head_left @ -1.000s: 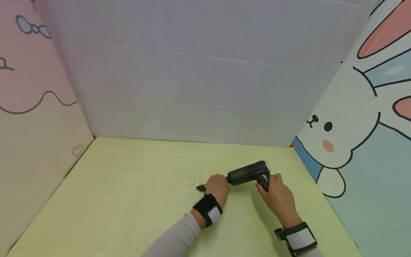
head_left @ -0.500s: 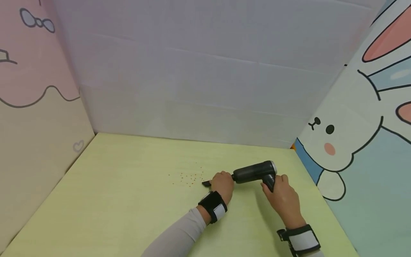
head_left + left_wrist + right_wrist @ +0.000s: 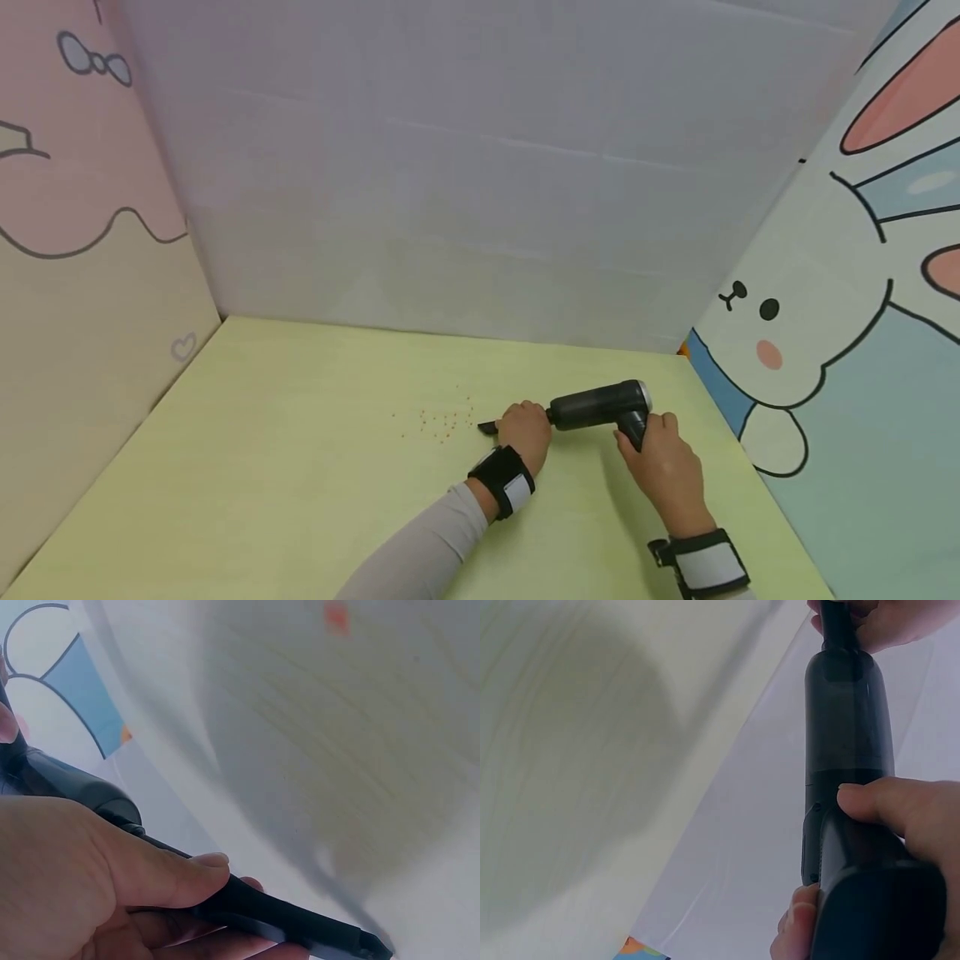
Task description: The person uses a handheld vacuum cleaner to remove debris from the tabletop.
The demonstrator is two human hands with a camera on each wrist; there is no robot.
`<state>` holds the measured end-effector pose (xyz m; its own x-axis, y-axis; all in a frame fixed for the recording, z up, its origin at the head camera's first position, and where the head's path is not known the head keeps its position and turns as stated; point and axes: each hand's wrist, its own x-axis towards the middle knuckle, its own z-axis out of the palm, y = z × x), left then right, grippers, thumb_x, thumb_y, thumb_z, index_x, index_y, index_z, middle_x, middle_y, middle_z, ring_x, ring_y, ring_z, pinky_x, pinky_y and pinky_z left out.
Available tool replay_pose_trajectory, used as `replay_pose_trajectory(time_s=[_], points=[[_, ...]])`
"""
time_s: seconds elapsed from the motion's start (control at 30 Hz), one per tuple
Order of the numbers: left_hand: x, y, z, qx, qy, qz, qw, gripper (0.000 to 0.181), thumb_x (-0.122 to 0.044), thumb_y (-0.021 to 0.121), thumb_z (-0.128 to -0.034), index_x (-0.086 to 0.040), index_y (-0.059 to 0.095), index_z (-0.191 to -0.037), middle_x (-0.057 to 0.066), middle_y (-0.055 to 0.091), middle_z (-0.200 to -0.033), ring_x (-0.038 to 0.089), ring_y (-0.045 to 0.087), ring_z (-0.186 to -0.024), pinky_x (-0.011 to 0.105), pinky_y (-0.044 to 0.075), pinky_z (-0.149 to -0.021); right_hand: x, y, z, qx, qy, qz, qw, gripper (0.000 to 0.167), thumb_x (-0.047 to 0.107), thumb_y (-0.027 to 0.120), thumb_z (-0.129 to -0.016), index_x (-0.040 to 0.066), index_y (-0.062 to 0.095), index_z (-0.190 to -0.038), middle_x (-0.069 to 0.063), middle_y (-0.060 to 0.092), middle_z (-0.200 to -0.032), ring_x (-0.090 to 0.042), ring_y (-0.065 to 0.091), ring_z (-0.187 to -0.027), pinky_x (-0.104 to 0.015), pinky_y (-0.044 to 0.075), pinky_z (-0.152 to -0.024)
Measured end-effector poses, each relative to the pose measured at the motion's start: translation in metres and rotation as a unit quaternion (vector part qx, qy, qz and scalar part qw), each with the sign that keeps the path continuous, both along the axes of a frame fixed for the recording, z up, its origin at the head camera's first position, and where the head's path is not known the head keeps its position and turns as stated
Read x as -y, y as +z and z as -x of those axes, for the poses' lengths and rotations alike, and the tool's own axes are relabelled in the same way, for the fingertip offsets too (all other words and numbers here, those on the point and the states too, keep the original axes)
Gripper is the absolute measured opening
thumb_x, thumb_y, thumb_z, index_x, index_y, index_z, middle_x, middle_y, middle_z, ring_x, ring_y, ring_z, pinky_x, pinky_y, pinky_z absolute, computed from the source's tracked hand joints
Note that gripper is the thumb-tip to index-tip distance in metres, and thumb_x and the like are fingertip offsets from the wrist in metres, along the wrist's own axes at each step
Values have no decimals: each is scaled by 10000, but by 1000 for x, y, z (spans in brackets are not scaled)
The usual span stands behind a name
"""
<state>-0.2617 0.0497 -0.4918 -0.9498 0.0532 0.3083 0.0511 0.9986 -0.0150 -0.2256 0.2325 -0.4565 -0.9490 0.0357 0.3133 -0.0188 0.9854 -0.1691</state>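
A black handheld vacuum (image 3: 592,407) is held above the yellow-green table. The left hand (image 3: 524,435) grips its narrow nozzle near the front, thumb on top and fingers beneath in the left wrist view, where the nozzle (image 3: 285,919) points to the lower right. The right hand (image 3: 666,477) holds the handle; its thumb lies along the body (image 3: 847,735) in the right wrist view. Small orange-red crumbs (image 3: 447,423) lie scattered on the table just left of the nozzle tip (image 3: 487,428). Whether the tip touches the table, I cannot tell.
The table (image 3: 225,467) meets a pale back wall (image 3: 450,167). A pink and cream panel (image 3: 90,333) stands at the left, and a panel with a rabbit drawing (image 3: 840,333) at the right. Each wrist wears a black strap.
Both hands and the vacuum have moved to the right, so the nozzle tip is farther from the crumbs. The view has also shifted slightly. The grips look the same.
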Motion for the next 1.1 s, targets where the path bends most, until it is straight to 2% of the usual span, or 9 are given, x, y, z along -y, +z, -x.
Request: replay_pose_trajectory(time_s=[0.13,0.5,0.7,0.97,1.1], points=[[1,0,2,-10,34,16,10000,176,-300,676,-964,-132,730,-968,61,699,-901,220,706,-847,365,611,-767,1,-2,3,58,-24,39,10000,550,339,729,-924,-160,540,-1059,-240,490,-947,-251,513,-520,-371,438,-413],[7,4,3,-187,218,174,9994,220,-353,688,-951,-138,730,-969,56,700,-904,224,702,-845,358,609,-763,9,-4,8,-146,77,117,9998,512,338,723,-931,-132,543,-1021,-224,478,-927,-248,501,-499,-384,431,-404],[8,1,10,-221,295,396,9985,206,-357,680,-960,-157,724,-939,42,700,-899,212,703,-844,341,611,-750,11,-4,11,-157,69,97,9998,517,337,734,-924,-137,546,-1012,-225,484,-916,-253,505,-501,-390,440,-406],[9,-1,17,-86,277,278,9992,214,-351,683,-960,-141,721,-956,69,699,-912,234,705,-860,357,613,-754,16,-2,15,-70,7,122,9999,526,334,737,-923,-146,547,-1026,-224,481,-924,-253,505,-512,-381,431,-408],[9,-2,19,-135,309,222,9992,204,-341,690,-956,-140,724,-948,71,699,-907,236,705,-862,360,611,-765,17,-3,16,-133,10,146,9998,507,326,733,-928,-138,548,-1012,-221,480,-917,-255,500,-507,-388,430,-406]])
